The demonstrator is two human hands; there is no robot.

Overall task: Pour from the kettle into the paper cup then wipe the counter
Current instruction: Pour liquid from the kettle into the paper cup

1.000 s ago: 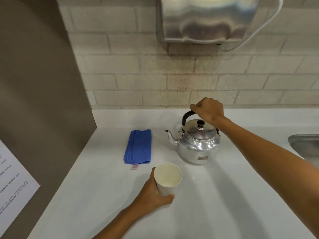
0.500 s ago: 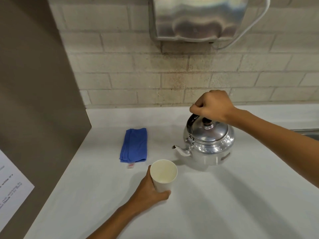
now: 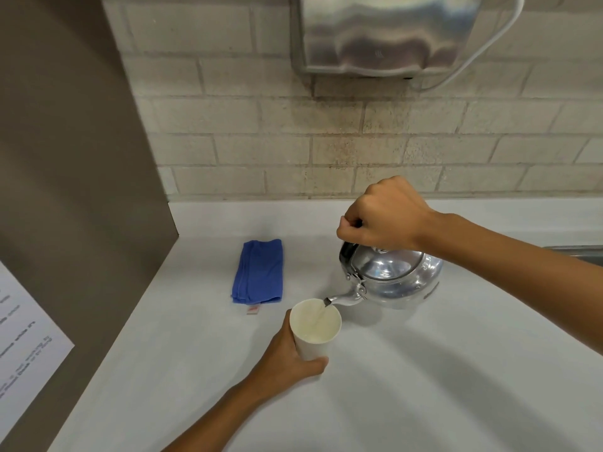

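A shiny metal kettle hangs tilted above the white counter, its spout over the rim of a white paper cup. A thin stream of water runs from the spout into the cup. My right hand is closed around the kettle's black handle from above. My left hand wraps the cup's lower side and holds it upright on the counter. A folded blue cloth lies flat on the counter to the left of the kettle, behind the cup.
A brown partition with a printed sheet walls off the left side. The brick wall behind carries a steel hand dryer above the kettle. A metal sink edge shows at the far right.
The kettle has been lifted off the counter, carried toward the cup and tipped forward; water now flows into the cup. My left hand has stayed on the cup.
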